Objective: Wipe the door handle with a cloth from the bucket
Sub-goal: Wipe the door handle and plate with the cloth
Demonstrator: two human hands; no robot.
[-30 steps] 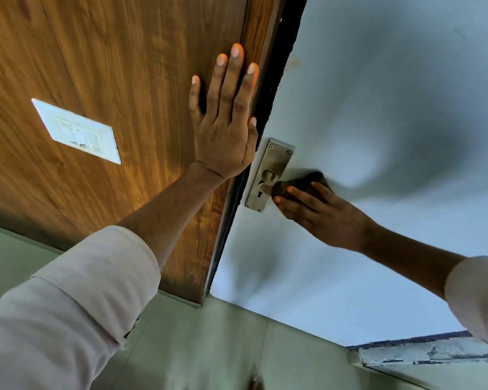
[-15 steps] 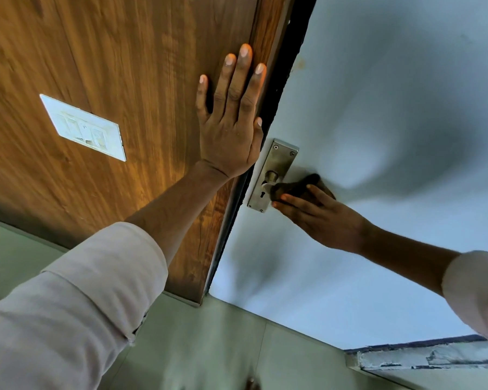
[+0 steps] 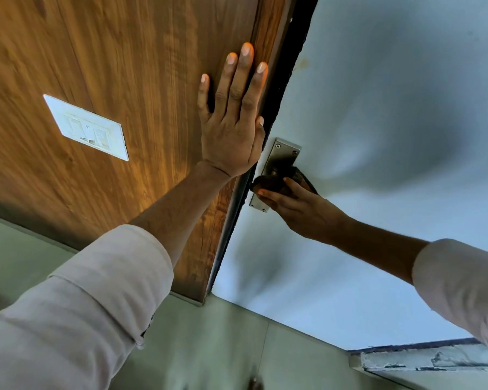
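On door plate (image 3: 282,159), right hand (image 3: 302,209) — cloth (image 3: 271,183) over handle

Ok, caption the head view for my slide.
Right hand rubs dark cloth on door handle plate; left hand braces wood panel.

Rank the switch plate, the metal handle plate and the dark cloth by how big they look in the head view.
1. switch plate, clearly largest.
2. metal handle plate, partly covered.
3. dark cloth, mostly hidden under the right hand, so its place after the handle plate is unsure.

switch plate (image 3: 86,127) on wood panel (image 3: 124,52), left of door handle (image 3: 276,170)
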